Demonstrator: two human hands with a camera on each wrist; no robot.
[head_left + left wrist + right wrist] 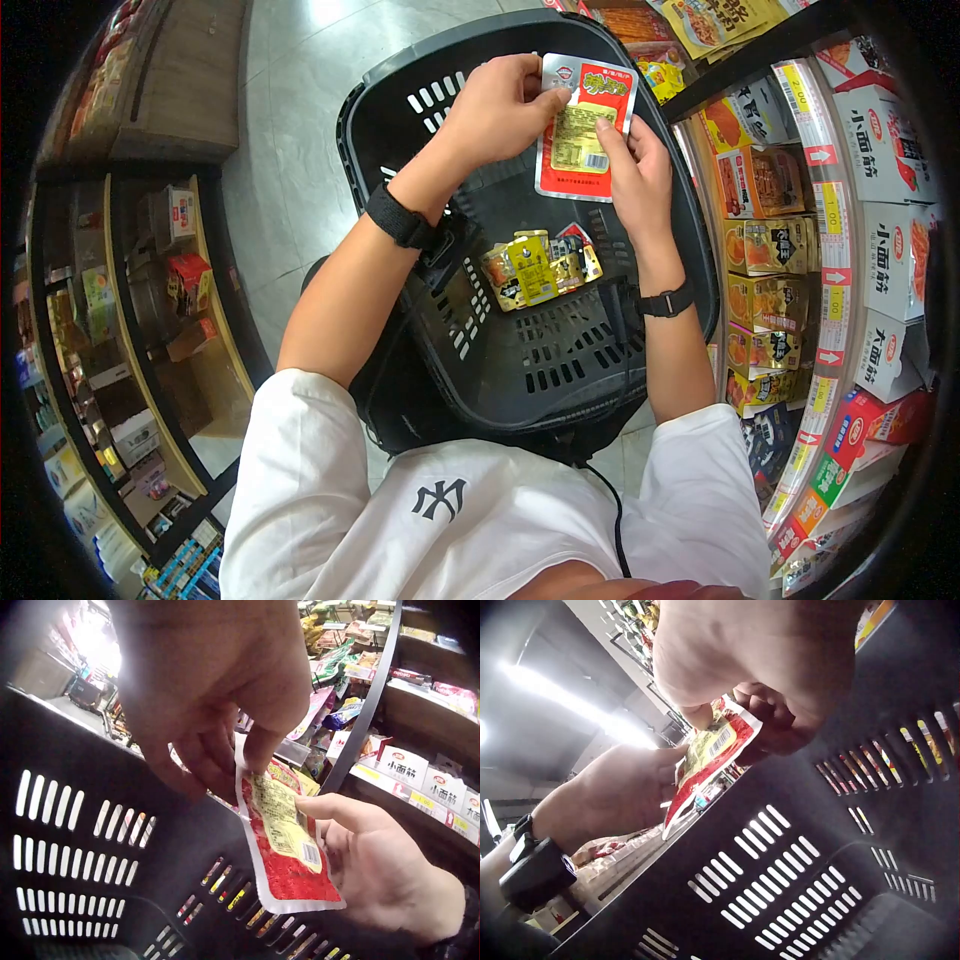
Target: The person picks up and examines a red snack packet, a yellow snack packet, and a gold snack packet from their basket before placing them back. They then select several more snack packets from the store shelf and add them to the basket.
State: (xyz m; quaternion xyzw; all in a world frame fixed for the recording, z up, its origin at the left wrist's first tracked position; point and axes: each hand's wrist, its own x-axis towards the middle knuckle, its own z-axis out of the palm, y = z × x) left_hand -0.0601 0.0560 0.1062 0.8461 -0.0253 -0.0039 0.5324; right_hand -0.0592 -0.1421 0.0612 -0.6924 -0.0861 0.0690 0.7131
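Both hands hold a red food packet (pixel 592 182) with a pale silvery border and a yellow printed label that bears a barcode. The left hand (pixel 503 108) pinches its upper left edge, thumb on the front. At the right edge the right hand (pixel 642 190) grips it, thumb over the label and fingers behind, partly hidden. The left wrist view shows the packet (pixel 296 877) tilted, its label side up. Below the hands is a black shopping basket (pixel 480 32) with slotted walls. Several small yellow and gold packets (pixel 535 268) lie in a pile inside it.
On the right, shelves carry boxed snacks (pixel 765 245) and white cartons (pixel 885 145) behind a price strip (pixel 828 215). Another shelf unit (pixel 125 210) with goods stands at the left. Between them runs a grey tiled floor (pixel 270 150).
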